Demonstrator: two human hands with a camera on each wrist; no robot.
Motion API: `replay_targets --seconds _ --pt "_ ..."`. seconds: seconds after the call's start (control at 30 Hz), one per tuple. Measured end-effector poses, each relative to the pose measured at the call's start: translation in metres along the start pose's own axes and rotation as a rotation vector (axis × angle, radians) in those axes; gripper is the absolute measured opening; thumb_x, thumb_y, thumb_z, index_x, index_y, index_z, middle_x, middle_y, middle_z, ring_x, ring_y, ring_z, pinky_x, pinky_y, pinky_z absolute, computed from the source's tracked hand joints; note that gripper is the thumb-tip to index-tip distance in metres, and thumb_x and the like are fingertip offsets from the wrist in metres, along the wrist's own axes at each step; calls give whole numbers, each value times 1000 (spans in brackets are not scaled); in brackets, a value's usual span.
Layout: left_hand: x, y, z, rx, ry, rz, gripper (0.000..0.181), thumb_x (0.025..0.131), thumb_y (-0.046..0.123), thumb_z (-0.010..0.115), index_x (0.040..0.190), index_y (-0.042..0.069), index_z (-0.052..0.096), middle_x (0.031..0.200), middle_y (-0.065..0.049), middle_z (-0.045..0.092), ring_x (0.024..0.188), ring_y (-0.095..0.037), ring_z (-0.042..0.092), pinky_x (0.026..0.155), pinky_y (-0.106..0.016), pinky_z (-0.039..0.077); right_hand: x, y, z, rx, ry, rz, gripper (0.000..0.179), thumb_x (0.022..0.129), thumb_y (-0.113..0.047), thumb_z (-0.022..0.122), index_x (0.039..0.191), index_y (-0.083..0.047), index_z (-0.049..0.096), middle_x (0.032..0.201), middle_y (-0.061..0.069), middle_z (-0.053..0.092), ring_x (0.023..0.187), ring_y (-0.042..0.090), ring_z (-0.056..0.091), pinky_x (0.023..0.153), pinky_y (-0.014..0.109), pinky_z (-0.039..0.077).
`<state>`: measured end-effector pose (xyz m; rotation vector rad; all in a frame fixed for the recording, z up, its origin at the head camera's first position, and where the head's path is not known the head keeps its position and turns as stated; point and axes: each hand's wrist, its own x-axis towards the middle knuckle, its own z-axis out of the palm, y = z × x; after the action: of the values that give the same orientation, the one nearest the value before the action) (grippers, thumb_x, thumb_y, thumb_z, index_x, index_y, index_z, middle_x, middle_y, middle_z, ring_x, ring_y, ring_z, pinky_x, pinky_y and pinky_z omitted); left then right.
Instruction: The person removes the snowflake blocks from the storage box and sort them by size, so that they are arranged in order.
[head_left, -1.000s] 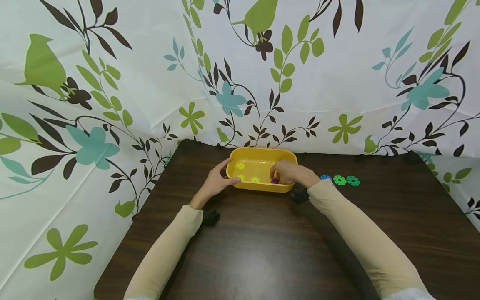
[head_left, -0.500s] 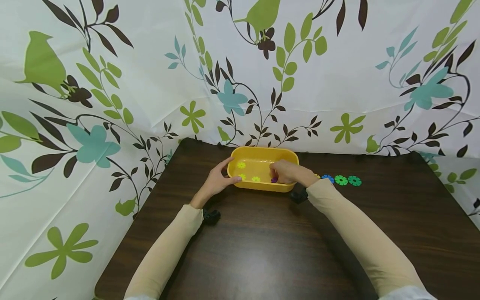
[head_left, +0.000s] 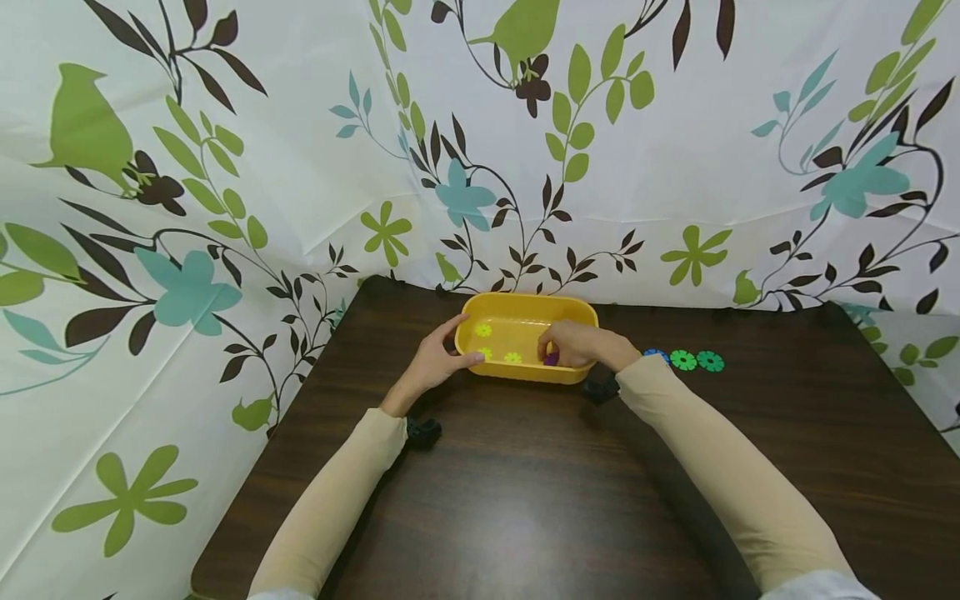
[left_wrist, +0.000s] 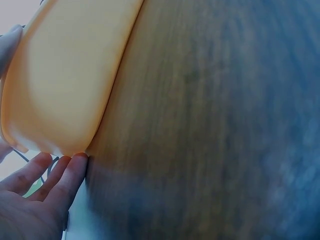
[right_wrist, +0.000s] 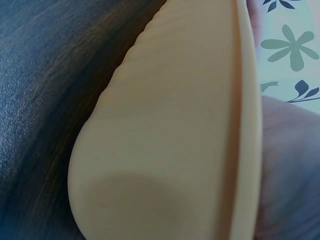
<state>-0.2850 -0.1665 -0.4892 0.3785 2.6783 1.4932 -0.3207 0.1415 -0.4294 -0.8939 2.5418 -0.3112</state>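
A yellow plastic bin (head_left: pixel 528 375) sits toward the back of the table. My left hand (head_left: pixel 437 358) grips its left end, thumb over the front rim; in the left wrist view, the fingertips (left_wrist: pixel 75 162) touch the outer wall. Inside the bin's right part, my right hand (head_left: pixel 577 343) pinches a purple disc (head_left: pixel 551 359) with curled fingers, which partly hide it. Several yellow-green flower-shaped discs (head_left: pixel 483 331) lie at the left of the bin floor. In the right wrist view, the bin wall (right_wrist: pixel 165 120) covers most of that hand.
Right of the bin, a row of notched discs lies on the dark wooden table (head_left: pixel 480 500): a blue disc (head_left: pixel 657 356) partly behind the right wrist, a bright green disc (head_left: pixel 683 360) and a darker green disc (head_left: pixel 710 361). A patterned cloth (head_left: pixel 300 167) hangs behind.
My right hand has shifted slightly inside the bin, and the purple disc shows a little differently at its fingertips. The left hand keeps its grip on the bin.
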Motion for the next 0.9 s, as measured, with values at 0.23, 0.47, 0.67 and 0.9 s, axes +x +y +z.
replay_targets --seconds 0.23,0.47,0.67,0.9 --pt "0 0 0 -1 -1 -1 94 92 42 88 170 20 41 148 -18 60 117 -29 61 96 -34 58 -3 3 2 9 77 -29 19 93 0 79 111 -7 81 104 7 79 92 20 65 96 40 62" --pt "0 1 1 5 0 -13 92 92 40 88 170 21 41 152 -17 58 117 -30 60 96 -35 57 -7 5 7 5 214 -85 14 92 -13 86 103 -5 83 99 7 80 90 19 69 91 40 62" --pt "-1 2 2 -4 -1 -17 92 93 40 87 170 21 40 157 -16 56 124 -30 60 107 -44 59 -16 8 12 8 355 -105 18 90 -18 88 100 -5 84 100 10 76 93 23 65 88 42 59" --pt "-1 3 2 -11 7 -31 91 93 39 88 169 21 41 159 -17 54 128 -32 58 112 -52 57 -30 13 16 109 472 -40 25 89 -21 89 108 -6 83 107 12 74 99 27 65 89 45 59"
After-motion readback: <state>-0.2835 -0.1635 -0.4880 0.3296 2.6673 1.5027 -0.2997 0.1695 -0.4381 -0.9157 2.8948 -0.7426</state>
